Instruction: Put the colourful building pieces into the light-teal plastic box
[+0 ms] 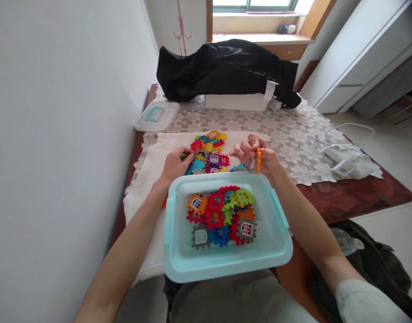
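My right hand pinches an orange interlocking building piece, seen nearly edge-on, with a greyish piece beside it. The hand is raised just beyond the far rim of a light teal plastic tub. Inside the tub lie several notched square pieces, among them a red piece, a lime green piece and a grey piece with a white window. My left hand is closed around a small green piece, partly hidden by its fingers, at the left edge of a colourful heap of pieces.
A clear lid with a teal handle rests at the table's left. Black cloth covers a white box at the back. A white cable and adapter lie right. The wall stands close on the left.
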Action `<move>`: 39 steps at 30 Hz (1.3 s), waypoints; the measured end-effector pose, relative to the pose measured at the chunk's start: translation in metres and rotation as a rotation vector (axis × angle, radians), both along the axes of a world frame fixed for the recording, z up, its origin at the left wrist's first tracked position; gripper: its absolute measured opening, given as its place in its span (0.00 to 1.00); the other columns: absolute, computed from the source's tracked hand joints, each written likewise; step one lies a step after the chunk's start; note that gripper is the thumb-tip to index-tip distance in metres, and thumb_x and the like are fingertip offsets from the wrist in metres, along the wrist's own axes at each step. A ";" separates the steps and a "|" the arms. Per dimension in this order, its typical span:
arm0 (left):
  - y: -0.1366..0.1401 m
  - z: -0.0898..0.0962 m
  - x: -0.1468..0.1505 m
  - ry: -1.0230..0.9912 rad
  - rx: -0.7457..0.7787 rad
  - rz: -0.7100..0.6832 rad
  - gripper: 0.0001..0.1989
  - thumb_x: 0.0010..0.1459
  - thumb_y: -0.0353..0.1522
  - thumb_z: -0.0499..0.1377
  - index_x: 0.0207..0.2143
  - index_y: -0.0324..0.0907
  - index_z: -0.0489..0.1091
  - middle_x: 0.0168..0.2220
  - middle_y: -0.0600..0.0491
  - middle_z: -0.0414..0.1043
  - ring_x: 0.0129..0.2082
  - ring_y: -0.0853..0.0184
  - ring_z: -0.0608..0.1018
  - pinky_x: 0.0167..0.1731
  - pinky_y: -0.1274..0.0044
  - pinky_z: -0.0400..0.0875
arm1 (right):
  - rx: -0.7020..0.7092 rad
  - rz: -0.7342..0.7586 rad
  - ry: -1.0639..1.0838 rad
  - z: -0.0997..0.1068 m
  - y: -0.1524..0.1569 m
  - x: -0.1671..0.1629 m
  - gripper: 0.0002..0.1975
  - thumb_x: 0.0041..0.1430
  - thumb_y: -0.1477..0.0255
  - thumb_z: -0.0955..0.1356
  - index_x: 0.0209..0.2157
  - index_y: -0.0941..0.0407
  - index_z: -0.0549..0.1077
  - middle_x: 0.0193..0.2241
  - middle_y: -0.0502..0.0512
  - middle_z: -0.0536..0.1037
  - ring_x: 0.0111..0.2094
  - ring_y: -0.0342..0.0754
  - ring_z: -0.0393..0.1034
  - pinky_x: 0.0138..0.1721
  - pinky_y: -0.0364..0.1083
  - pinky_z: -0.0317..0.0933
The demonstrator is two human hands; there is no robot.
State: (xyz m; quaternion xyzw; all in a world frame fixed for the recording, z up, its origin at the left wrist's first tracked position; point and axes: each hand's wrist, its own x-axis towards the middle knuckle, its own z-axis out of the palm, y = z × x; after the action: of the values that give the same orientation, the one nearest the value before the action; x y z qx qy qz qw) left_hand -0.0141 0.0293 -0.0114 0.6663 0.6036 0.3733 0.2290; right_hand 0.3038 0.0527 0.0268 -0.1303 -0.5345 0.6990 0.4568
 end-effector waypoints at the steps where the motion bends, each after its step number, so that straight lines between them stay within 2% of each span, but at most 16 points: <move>1: 0.000 0.000 0.000 -0.002 0.001 0.001 0.14 0.66 0.44 0.63 0.43 0.45 0.84 0.46 0.47 0.88 0.46 0.54 0.85 0.51 0.66 0.77 | 0.012 0.023 0.010 0.000 0.000 0.000 0.32 0.48 0.49 0.85 0.26 0.49 0.64 0.22 0.44 0.58 0.37 0.52 0.68 0.59 0.61 0.71; 4: 0.000 0.000 0.000 -0.002 0.001 0.002 0.15 0.67 0.44 0.63 0.44 0.45 0.84 0.46 0.47 0.88 0.46 0.54 0.85 0.51 0.66 0.77 | 0.031 0.063 0.004 0.000 -0.001 0.001 0.31 0.50 0.52 0.85 0.25 0.50 0.63 0.21 0.44 0.59 0.37 0.52 0.70 0.59 0.62 0.71; 8: 0.000 -0.001 0.000 0.006 0.001 0.000 0.14 0.68 0.44 0.63 0.44 0.45 0.84 0.46 0.47 0.88 0.46 0.54 0.85 0.51 0.66 0.78 | 0.043 0.069 -0.080 0.000 -0.001 0.000 0.32 0.49 0.46 0.84 0.24 0.50 0.65 0.20 0.46 0.63 0.39 0.55 0.73 0.58 0.64 0.72; 10: 0.000 -0.001 -0.001 0.007 0.005 0.000 0.14 0.67 0.44 0.64 0.44 0.45 0.84 0.46 0.47 0.88 0.46 0.54 0.85 0.51 0.66 0.77 | 0.061 0.077 -0.106 -0.001 -0.001 0.000 0.33 0.50 0.44 0.84 0.22 0.51 0.66 0.22 0.49 0.68 0.41 0.56 0.75 0.56 0.63 0.72; 13: 0.000 -0.002 -0.001 0.008 0.006 0.002 0.14 0.67 0.44 0.64 0.44 0.45 0.84 0.46 0.47 0.88 0.46 0.54 0.85 0.51 0.66 0.77 | 0.073 0.082 -0.147 -0.001 -0.001 -0.002 0.33 0.52 0.39 0.81 0.21 0.52 0.72 0.30 0.55 0.79 0.44 0.57 0.78 0.53 0.60 0.74; 17: 0.001 -0.002 -0.001 0.007 0.011 -0.001 0.15 0.67 0.44 0.63 0.44 0.44 0.84 0.46 0.47 0.88 0.46 0.54 0.85 0.52 0.66 0.77 | 0.078 -0.020 -0.274 -0.007 0.001 -0.009 0.29 0.58 0.38 0.78 0.30 0.51 0.84 0.38 0.57 0.85 0.44 0.54 0.80 0.52 0.54 0.75; 20: 0.001 -0.001 -0.001 0.013 0.000 -0.001 0.15 0.67 0.43 0.63 0.44 0.44 0.84 0.46 0.47 0.87 0.46 0.55 0.85 0.52 0.67 0.77 | 0.151 -0.230 -0.465 -0.021 0.008 -0.016 0.25 0.62 0.42 0.78 0.37 0.52 0.87 0.38 0.56 0.87 0.42 0.52 0.79 0.49 0.51 0.74; 22: 0.001 -0.001 -0.001 0.010 -0.003 0.000 0.14 0.67 0.43 0.63 0.44 0.44 0.84 0.46 0.47 0.87 0.45 0.55 0.85 0.52 0.67 0.77 | 0.261 -0.376 -0.610 -0.034 0.014 -0.021 0.23 0.65 0.45 0.77 0.42 0.52 0.87 0.42 0.56 0.88 0.43 0.53 0.80 0.52 0.52 0.75; 25: 0.001 -0.002 -0.001 -0.004 -0.004 -0.003 0.14 0.67 0.43 0.63 0.44 0.44 0.83 0.46 0.47 0.87 0.45 0.55 0.84 0.52 0.67 0.77 | 0.461 -0.491 -0.794 -0.053 0.021 -0.024 0.21 0.70 0.52 0.75 0.55 0.49 0.85 0.57 0.59 0.86 0.58 0.58 0.80 0.65 0.59 0.72; 28: 0.001 -0.002 -0.001 -0.008 -0.005 -0.008 0.14 0.67 0.43 0.63 0.44 0.45 0.83 0.46 0.47 0.87 0.46 0.54 0.84 0.51 0.66 0.77 | 0.578 -0.457 -0.983 -0.065 0.023 -0.023 0.26 0.71 0.56 0.76 0.66 0.49 0.81 0.68 0.62 0.79 0.70 0.64 0.72 0.74 0.66 0.64; 30: 0.001 -0.003 -0.001 -0.006 -0.002 -0.009 0.15 0.67 0.44 0.63 0.44 0.45 0.83 0.46 0.46 0.87 0.46 0.54 0.84 0.50 0.66 0.76 | 0.635 -0.410 -1.071 -0.069 0.023 -0.022 0.26 0.69 0.58 0.77 0.65 0.49 0.82 0.68 0.64 0.79 0.70 0.66 0.72 0.74 0.67 0.63; 33: 0.001 -0.003 -0.001 -0.014 0.002 -0.015 0.15 0.66 0.44 0.62 0.43 0.44 0.83 0.46 0.46 0.87 0.46 0.54 0.84 0.50 0.66 0.76 | 0.673 -0.378 -1.115 -0.069 0.024 -0.021 0.23 0.66 0.63 0.80 0.60 0.50 0.85 0.61 0.63 0.83 0.63 0.65 0.77 0.69 0.64 0.68; 39: 0.001 -0.003 0.000 -0.015 0.009 -0.008 0.14 0.67 0.44 0.63 0.43 0.44 0.83 0.46 0.47 0.87 0.46 0.54 0.85 0.52 0.65 0.77 | 0.561 -0.386 -1.089 -0.069 0.025 -0.021 0.18 0.59 0.70 0.80 0.51 0.54 0.82 0.49 0.58 0.85 0.47 0.55 0.79 0.55 0.55 0.73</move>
State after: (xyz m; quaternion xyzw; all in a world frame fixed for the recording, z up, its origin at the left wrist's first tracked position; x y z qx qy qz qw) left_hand -0.0143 0.0307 -0.0143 0.6670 0.5974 0.3801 0.2319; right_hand 0.2824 0.0778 -0.0425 -0.4360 -0.8193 0.2718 0.2544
